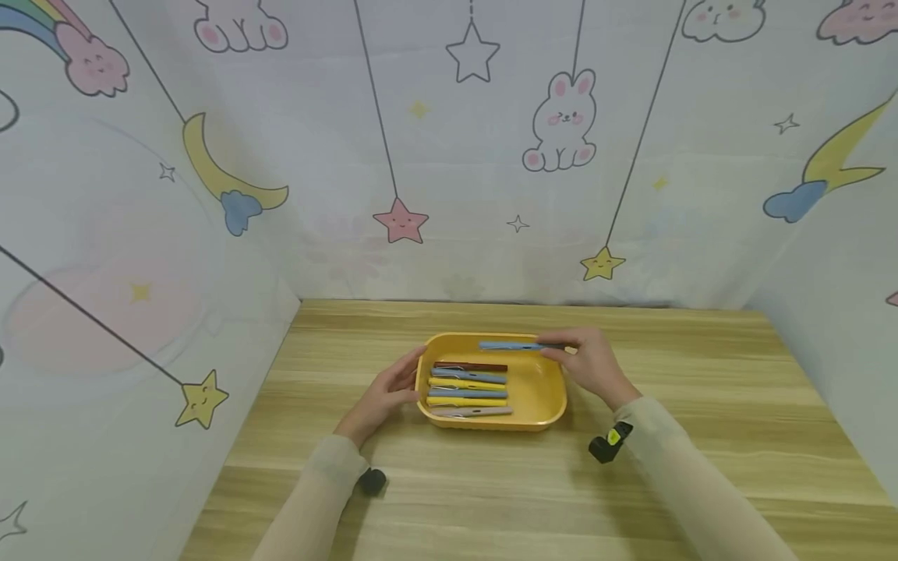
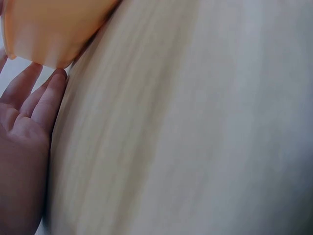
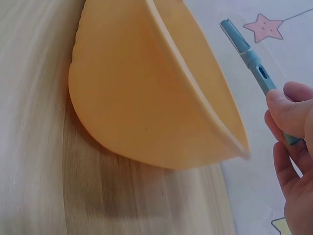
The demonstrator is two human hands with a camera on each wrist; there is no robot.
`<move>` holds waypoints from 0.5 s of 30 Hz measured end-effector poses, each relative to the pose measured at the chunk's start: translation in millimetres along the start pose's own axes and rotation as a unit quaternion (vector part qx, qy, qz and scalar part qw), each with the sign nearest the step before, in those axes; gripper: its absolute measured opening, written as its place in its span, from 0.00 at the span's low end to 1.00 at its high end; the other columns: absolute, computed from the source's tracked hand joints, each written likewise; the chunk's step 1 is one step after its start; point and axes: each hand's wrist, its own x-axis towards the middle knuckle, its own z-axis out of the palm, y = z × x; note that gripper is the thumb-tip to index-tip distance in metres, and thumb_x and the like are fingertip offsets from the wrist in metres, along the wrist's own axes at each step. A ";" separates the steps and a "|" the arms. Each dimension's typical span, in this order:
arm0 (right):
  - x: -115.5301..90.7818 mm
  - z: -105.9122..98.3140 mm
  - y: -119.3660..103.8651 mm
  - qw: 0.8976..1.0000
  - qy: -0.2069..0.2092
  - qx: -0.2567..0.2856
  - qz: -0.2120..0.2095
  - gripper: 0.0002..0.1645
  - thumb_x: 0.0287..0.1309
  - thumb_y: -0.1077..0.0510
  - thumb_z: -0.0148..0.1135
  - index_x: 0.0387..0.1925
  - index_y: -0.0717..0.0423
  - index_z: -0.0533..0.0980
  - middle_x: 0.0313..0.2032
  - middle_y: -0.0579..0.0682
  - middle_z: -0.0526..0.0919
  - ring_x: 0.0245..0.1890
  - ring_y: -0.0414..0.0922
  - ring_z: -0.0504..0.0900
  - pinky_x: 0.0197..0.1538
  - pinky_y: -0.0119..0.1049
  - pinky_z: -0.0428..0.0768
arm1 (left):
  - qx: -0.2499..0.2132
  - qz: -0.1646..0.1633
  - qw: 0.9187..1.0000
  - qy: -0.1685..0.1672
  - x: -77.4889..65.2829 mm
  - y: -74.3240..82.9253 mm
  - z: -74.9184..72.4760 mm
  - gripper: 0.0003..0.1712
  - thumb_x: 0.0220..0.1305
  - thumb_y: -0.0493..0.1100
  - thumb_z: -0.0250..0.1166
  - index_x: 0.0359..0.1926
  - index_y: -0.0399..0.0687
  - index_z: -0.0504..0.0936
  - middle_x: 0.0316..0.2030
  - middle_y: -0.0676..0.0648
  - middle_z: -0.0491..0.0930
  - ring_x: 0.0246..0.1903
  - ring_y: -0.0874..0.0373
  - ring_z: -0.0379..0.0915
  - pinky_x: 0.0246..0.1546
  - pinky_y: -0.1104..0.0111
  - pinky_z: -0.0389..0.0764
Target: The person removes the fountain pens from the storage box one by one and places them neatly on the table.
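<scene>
My right hand (image 1: 585,360) pinches a blue fountain pen (image 1: 508,345) by one end, thumb against fingers. The capped end, with its clip, points left over the far rim of a yellow plastic basket (image 1: 540,425). In the right wrist view the pen (image 3: 261,76) is tilted, beside the basket's rim. My left hand (image 1: 384,401) rests against the basket's left end, fingers spread. The left wrist view shows its fingertips (image 2: 53,90) at the outer wall. Inside the basket, several pens lie side by side toward the left: a dark brown pen (image 1: 471,367), blue ones, yellow ones and a greyish pen (image 1: 477,411).
The basket stands on a wood-grain table (image 1: 449,499). A white cloth backdrop (image 1: 463,156) with cartoon drawings rises behind the table's far edge and on both sides. Dark wrist devices (image 1: 609,444) sit near both sleeves.
</scene>
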 end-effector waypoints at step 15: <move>-10.5 -28.1 16.4 0.998 0.026 0.026 0.047 0.14 0.67 0.59 0.71 0.52 0.55 0.89 0.50 0.51 0.91 0.50 0.41 0.88 0.58 0.42 0.86 | 0.009 -0.004 1.000 0.004 -0.6 1.9 -0.3 0.45 0.71 0.30 0.63 0.84 0.52 0.57 0.82 0.42 0.55 0.79 0.40 0.54 0.71 0.75 0.65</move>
